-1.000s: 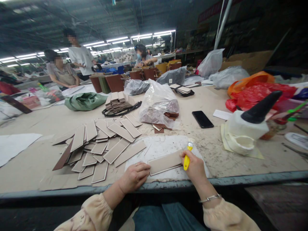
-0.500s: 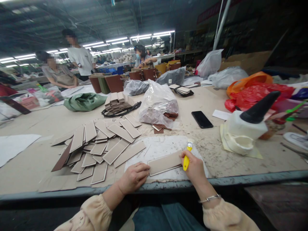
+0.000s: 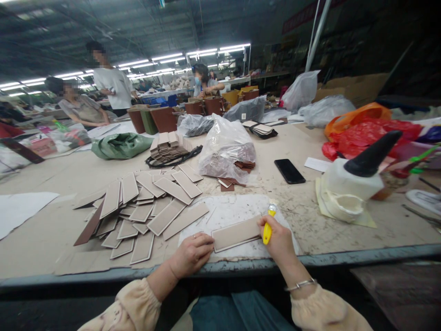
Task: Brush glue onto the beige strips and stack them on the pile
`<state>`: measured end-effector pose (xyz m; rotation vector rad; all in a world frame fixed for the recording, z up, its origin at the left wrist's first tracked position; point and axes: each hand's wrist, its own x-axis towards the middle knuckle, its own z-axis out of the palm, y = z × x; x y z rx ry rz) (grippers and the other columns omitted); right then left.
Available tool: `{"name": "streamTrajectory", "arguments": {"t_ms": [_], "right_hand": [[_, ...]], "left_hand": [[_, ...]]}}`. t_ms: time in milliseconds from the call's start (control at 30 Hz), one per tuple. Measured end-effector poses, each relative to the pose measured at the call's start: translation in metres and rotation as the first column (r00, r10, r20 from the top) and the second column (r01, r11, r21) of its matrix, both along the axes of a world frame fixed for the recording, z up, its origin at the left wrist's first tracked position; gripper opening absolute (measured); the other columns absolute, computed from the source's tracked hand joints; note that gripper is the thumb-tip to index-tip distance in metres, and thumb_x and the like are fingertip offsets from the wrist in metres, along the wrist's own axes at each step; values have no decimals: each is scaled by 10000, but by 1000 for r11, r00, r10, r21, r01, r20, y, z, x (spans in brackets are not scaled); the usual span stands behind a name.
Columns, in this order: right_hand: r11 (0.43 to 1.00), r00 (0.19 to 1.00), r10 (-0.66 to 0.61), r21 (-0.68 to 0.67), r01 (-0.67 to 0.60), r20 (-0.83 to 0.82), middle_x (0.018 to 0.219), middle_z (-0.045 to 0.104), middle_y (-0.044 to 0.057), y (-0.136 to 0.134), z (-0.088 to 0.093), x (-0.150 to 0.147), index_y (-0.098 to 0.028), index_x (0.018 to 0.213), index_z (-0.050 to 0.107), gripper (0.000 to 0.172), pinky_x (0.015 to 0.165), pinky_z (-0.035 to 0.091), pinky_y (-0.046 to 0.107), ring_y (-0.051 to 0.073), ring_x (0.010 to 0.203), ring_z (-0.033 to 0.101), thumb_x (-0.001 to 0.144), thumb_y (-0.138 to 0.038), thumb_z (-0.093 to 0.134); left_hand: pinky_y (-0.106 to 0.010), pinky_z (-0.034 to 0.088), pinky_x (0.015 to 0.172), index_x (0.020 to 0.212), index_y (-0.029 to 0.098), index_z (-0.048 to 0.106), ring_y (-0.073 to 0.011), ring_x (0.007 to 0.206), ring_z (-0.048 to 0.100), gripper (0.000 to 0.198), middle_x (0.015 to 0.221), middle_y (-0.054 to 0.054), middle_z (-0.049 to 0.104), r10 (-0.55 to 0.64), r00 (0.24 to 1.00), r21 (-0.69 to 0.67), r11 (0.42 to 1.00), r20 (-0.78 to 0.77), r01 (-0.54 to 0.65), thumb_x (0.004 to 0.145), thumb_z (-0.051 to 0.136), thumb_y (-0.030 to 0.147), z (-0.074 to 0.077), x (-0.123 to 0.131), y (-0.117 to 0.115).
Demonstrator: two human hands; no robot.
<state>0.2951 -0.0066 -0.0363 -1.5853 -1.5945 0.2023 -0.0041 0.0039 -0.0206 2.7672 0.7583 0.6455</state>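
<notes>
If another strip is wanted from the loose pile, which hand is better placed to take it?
Probably the left hand: it is nearer the loose pile and shows no tool, while the right hand holds the yellow brush.

Bright tube lights glare beneath a dim roof, the upper right nearly black.
</notes>
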Motion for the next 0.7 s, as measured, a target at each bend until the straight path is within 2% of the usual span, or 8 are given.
{"name": "streamTrajectory", "arguments": {"t_ms": [700], "right_hand": [[999,1000,-5,34,4,28,550,560,-28,-2,6,0,-207,724,584,181,480,361,206,125,468,548,833,-292,467]], "left_hand": [[-342,506,842,998,166,638,-195,941,580,185,1022,-94,641,-18,1000,-22,1000,2,18,881,502,119,0,0,0]]}}
